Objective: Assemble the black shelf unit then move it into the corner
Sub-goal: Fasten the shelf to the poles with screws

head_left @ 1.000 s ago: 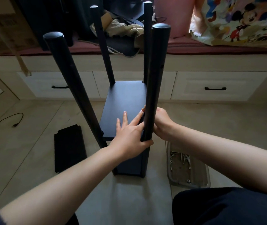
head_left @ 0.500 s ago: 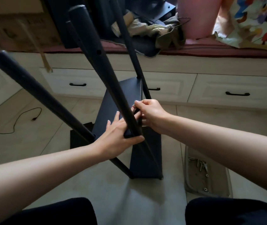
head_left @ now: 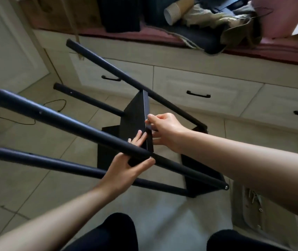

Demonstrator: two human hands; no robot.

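1. The black shelf unit [head_left: 139,122] is tipped over to the left, its four poles slanting up and leftward above the tiled floor [head_left: 41,178], its base end low on the right near the screw tray

2. The nearest pole [head_left: 68,124] crosses the middle of the view; the left hand [head_left: 126,171] reaches up from below and grasps it, thumb wrapped over the front, fingers running up behind it against the shelf board

3. The fingertips [head_left: 138,137] of that hand show above the pole, laid flat on the dark board

4. The right hand [head_left: 164,129] comes in from the right and pinches the board's thin edge, thumb and forefinger closed on it, the other fingers curled below

5. The lower pole [head_left: 54,164] runs just under the left wrist; the far pole [head_left: 126,78] passes behind the right hand

6. A clear tray [head_left: 253,211] with loose screws lies on the floor at right, just beside the unit's base

7. Behind, white drawers [head_left: 204,91] with black handles sit under a bench [head_left: 253,49] piled with cloth and a paper cup [head_left: 173,12]

8. A black cable [head_left: 41,109] trails over the floor at left

9. Dark-clad knees [head_left: 115,232] show at the bottom edge
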